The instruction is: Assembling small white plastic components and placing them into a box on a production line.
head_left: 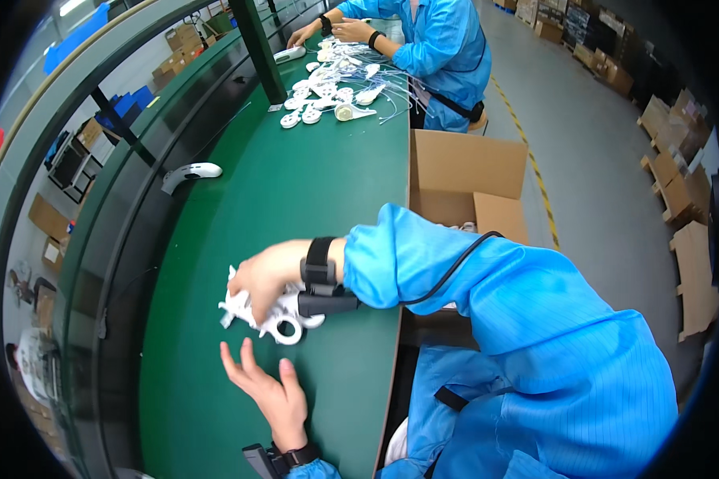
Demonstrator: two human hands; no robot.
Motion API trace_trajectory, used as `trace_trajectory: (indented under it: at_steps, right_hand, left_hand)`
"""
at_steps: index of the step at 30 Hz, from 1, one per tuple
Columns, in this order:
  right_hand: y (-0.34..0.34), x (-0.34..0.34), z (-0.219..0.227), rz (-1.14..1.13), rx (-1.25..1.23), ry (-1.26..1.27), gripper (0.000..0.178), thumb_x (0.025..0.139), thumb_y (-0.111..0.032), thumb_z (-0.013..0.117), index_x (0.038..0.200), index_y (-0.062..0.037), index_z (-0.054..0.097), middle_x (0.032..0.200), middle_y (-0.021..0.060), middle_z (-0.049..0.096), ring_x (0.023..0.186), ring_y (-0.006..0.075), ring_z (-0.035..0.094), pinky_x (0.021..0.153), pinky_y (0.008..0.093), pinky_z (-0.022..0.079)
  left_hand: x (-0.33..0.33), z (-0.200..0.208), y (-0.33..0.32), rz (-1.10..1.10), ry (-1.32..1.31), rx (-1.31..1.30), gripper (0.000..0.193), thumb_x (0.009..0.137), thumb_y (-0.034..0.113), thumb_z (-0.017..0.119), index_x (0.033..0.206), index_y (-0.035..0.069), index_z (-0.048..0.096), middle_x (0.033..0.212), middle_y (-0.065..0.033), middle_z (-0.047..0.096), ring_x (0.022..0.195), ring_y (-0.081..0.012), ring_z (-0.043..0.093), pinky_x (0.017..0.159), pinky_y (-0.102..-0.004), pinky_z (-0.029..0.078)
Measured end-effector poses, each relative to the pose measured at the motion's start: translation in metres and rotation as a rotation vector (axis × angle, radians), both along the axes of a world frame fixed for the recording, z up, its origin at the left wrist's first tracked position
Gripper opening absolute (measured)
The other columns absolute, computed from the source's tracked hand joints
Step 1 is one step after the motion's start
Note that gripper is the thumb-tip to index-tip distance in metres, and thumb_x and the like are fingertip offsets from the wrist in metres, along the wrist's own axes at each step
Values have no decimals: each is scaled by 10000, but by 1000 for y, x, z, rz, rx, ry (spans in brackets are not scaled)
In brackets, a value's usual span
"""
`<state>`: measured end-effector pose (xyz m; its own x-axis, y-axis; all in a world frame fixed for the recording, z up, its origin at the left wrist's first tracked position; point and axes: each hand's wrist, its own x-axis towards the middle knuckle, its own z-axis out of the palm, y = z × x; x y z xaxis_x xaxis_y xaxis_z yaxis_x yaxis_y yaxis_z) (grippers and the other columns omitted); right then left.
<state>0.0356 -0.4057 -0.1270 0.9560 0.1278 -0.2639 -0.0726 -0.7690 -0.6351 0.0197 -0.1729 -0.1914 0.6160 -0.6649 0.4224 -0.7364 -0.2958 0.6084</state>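
The right hand (268, 275) reaches across the green tabletop (311, 184) with its fingers curled down over a small heap of white plastic parts (276, 315), gripping some of them. Just below that heap, the left hand (268, 391) lies palm up, fingers spread wide and holding nothing. Beyond the heap, toward the far end of the tabletop, a white handheld scanner (193, 172) rests, and to the heap's right an open cardboard box (467, 180) stands beside the tabletop edge.

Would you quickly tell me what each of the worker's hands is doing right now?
Left hand: open, palm up, fingers spread, holding nothing.
Right hand: closed on a cluster of white plastic parts on the green table.
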Motion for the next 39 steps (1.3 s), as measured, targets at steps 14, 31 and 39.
trace_trajectory:
  at_steps: [14,31,39]
  right_hand:
    - [-243,-229,-152,-1215,1109,-633,139,935,-232,572,1020,-122,565,876,46,604,725,150,634,611,317,550]
    - [-203,-333,-481,-1343,-466,821,1149,590,-118,827,1506,-392,190,1609,104,7,1336,558,268,936,587,479]
    - [-227,-345,-509,-1360,-673,600,537,823,-84,619,1290,-332,521,1466,134,293,1260,533,356,810,557,547]
  left_hand:
    - [-56,8,-93,-756,-270,216,442,707,325,685,1092,109,670,1217,-162,569,1237,-431,428,941,-513,387]
    - [-65,17,-106,-716,-180,568,260,824,359,637,1058,265,696,1365,-123,526,1233,-423,467,907,-524,392]
    - [-61,13,-80,-735,-190,556,303,834,397,616,1117,295,657,1430,-115,474,1279,-419,423,933,-526,364]
